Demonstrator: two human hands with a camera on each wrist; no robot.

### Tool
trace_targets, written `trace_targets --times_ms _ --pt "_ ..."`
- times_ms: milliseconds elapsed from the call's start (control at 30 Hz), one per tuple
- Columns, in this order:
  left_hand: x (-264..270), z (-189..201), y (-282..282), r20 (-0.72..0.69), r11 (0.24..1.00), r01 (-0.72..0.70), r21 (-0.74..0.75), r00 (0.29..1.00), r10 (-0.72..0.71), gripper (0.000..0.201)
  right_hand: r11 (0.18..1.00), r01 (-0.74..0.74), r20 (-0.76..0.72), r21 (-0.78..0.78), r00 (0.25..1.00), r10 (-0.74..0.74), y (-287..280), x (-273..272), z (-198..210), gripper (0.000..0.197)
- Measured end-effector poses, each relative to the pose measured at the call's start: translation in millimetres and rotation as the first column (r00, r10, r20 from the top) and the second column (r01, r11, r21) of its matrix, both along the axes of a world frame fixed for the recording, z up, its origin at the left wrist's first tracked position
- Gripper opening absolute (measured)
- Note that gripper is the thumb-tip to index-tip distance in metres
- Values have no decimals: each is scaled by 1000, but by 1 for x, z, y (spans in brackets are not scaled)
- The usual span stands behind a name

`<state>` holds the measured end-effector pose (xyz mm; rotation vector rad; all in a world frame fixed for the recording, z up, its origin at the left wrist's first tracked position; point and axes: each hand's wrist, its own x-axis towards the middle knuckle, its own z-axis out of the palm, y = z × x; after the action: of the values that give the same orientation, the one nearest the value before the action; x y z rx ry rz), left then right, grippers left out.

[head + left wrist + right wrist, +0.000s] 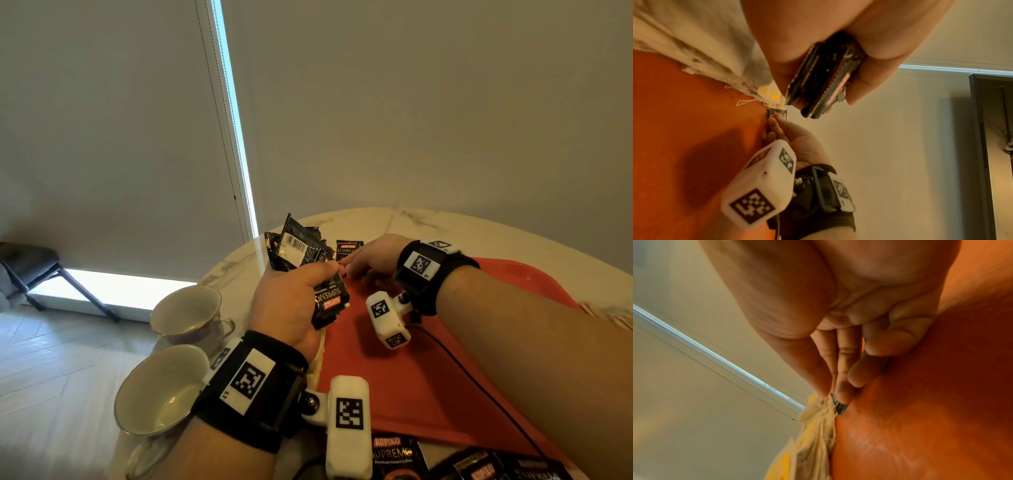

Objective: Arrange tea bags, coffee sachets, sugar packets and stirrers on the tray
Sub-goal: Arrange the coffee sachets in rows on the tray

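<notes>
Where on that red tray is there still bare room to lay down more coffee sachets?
The middle of the tray is bare, between the right hand and the sachets at its near edge. The far left corner is crowded: both hands, the left hand gripping a bundle of sachets.

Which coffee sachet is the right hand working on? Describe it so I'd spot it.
Start at the red tray on the round marble table. At its far edge, the right hand pinches one black Kopiko sachet lying alone, apart from the fanned bundle gripped in the left hand.
</notes>
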<state>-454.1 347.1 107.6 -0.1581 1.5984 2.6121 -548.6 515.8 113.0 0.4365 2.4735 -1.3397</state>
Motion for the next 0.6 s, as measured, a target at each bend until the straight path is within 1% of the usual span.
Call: trace_targets --times_ms 100,167,300,467,533,600 --pt "0 -1 0 10 1000 5 6 1000 -5 31 1000 2 -6 -3 1000 -2 0 1 2 22" --pt "0 -1 1 9 1000 7 -5 1000 -7 32 1000 6 -3 -21 1000 -6 -1 2 3 21" --pt "1 0 1 5 1000 10 -23 1000 -10 21 996 37 5 -79 999 -37 -4 2 1 22" --pt "-1 -2 1 12 1000 7 0 1000 -7 34 979 89 13 -182 996 -88 -5 -1 -4 23" --pt "-1 -2 1 12 1000 1 6 1000 -1 34 970 105 12 -218 994 -105 -3 0 -5 23" --pt "-1 -2 2 10 1000 5 7 1000 -5 32 960 140 -21 -243 989 -150 0 0 -2 15"
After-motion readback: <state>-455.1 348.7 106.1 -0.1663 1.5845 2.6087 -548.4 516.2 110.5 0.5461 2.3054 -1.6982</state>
